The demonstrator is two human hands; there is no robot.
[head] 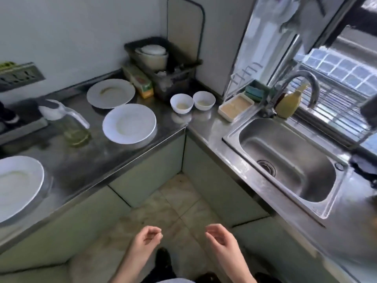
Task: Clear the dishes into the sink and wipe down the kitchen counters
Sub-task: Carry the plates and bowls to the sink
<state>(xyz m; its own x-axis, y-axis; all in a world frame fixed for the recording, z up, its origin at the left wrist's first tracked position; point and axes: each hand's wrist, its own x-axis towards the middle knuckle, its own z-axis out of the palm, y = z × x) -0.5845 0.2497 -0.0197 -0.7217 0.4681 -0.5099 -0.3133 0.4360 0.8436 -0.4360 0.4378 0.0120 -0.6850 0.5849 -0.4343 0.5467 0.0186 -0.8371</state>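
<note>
Countertop (pixel 98 160) in stainless steel bends in an L round the room's corner, dull and smeared, above pale green cabinets (pixel 142 176) and a stained tile floor (pixel 183 201). A barred window (pixel 342 68) lights the right arm, where the sink (pixel 285 160) lies bare with a faucet (pixel 302 78) at its back edge. Three white plates stand on the left arm: one (pixel 18 184) at the left end, one (pixel 129 123) at the front edge by the inner corner, one (pixel 110 94) toward the back wall. A dish rack (pixel 163 64) fills the back corner, and two small bowls (pixel 181 103) sit side by side before it. An oil bottle (pixel 71 123) stands between the plates. The left hand (pixel 146 240) and right hand (pixel 222 240) hang over the floor, fingers loosely curled, holding nothing.
</note>
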